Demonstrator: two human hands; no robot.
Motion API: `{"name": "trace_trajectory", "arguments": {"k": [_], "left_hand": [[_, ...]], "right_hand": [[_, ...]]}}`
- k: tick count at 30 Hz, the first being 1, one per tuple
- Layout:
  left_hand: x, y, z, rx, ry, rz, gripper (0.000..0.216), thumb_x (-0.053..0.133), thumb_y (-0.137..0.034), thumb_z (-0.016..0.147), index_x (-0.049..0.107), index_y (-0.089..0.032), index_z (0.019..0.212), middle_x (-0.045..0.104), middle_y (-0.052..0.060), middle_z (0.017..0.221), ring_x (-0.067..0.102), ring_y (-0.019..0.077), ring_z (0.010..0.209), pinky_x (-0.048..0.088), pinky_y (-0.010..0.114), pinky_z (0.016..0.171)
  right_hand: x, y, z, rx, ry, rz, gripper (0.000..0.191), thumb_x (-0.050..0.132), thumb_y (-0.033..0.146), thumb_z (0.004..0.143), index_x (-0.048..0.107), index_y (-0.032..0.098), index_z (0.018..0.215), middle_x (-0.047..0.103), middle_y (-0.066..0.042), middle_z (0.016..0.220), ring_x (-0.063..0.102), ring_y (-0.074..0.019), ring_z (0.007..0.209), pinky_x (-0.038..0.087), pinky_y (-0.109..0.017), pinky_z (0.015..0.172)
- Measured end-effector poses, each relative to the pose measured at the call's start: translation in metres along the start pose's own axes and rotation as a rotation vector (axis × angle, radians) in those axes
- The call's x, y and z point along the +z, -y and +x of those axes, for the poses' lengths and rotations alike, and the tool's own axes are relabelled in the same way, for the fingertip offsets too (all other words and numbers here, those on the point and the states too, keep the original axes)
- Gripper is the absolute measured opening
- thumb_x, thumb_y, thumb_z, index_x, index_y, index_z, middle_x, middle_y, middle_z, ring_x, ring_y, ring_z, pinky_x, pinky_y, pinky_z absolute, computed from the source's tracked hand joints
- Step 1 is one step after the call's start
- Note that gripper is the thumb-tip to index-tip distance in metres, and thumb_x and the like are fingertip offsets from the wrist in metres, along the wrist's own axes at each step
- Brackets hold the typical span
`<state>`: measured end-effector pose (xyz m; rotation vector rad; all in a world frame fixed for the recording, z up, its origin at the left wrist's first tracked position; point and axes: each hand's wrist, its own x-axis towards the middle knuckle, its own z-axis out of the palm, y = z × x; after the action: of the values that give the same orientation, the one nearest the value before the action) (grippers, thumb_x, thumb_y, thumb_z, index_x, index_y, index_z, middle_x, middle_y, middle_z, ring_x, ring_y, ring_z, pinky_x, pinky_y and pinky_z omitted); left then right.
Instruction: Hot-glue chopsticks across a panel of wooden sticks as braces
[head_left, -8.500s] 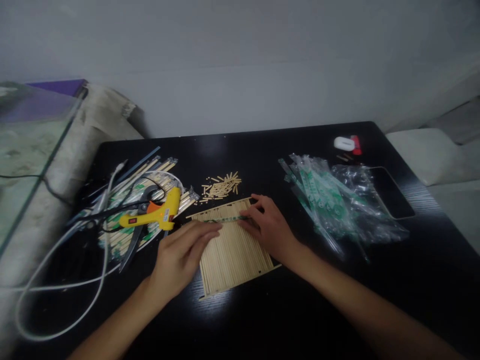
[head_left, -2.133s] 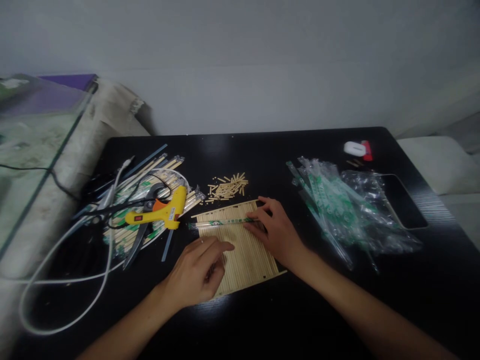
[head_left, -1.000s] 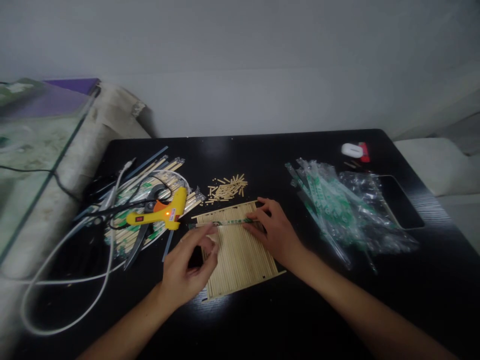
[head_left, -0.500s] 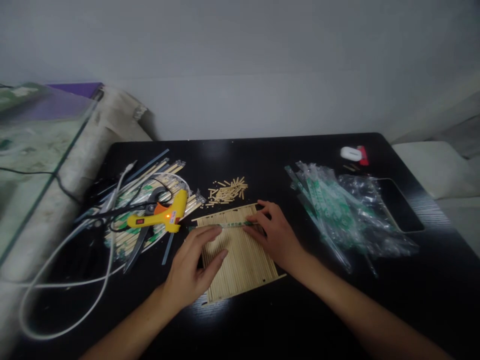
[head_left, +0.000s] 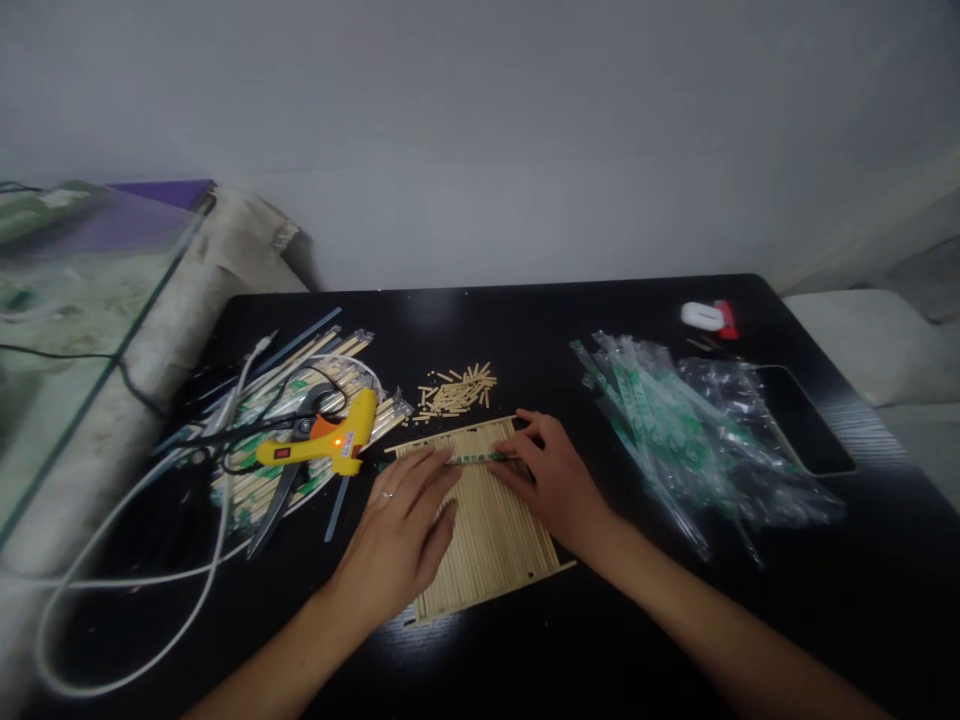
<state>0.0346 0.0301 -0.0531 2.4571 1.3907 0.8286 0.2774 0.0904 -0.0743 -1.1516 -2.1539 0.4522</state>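
Note:
A flat panel of pale wooden sticks point(head_left: 491, 545) lies on the black table, edged by a stick at its far and near ends. Across its upper part runs a narrow, clear-wrapped chopstick packet point(head_left: 474, 458) with green print. My left hand point(head_left: 401, 535) rests over the packet's left part, fingers close together and bent down on it; the thumb hangs lower over the panel. With thumb and fingers, my right hand point(head_left: 559, 490) pinches the packet's right end.
Short cut stick pieces point(head_left: 457, 388) are heaped beyond the panel. At left, a yellow glue gun point(head_left: 330, 445) with a lit orange light lies over wrapped chopsticks point(head_left: 247, 485) and dark-bladed cutters point(head_left: 277, 505), near a looped white cable point(head_left: 221, 520). Empty wrappers point(head_left: 660, 410) and a phone point(head_left: 806, 420) lie right.
My left hand has slid a little right along the packet, its thumb drawing nearer the fingers. My right hand keeps its pinch. The whole view has shifted slightly downward.

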Motion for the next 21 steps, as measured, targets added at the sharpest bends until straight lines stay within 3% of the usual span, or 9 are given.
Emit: {"name": "trace_trajectory", "arguments": {"k": [11,21], "left_hand": [[0.0042,0.0035,-0.0019,0.014,0.077,0.062,0.047,0.056,-0.018,0.101,0.055,-0.015,0.148,0.062,0.015,0.149,0.055,0.0303,0.143,0.051,0.055,0.117],[0.0039,0.0031,0.0012,0.009,0.03,0.055,0.05,0.055,-0.018,0.1,0.055,-0.019,0.15,0.065,0.014,0.146,0.061,0.0293,0.138,0.056,0.053,0.112]], "right_hand": [[0.0011,0.0008,0.0004,-0.007,-0.012,-0.019,0.012,0.069,0.029,0.1,0.069,0.02,0.107,0.061,-0.011,0.106,0.063,-0.0343,0.125,0.06,-0.058,0.099],[0.0032,-0.0002,-0.0013,0.025,0.004,-0.014,0.012,0.072,0.025,0.097,0.07,0.019,0.108,0.062,-0.011,0.107,0.062,-0.034,0.127,0.058,-0.056,0.101]]}}
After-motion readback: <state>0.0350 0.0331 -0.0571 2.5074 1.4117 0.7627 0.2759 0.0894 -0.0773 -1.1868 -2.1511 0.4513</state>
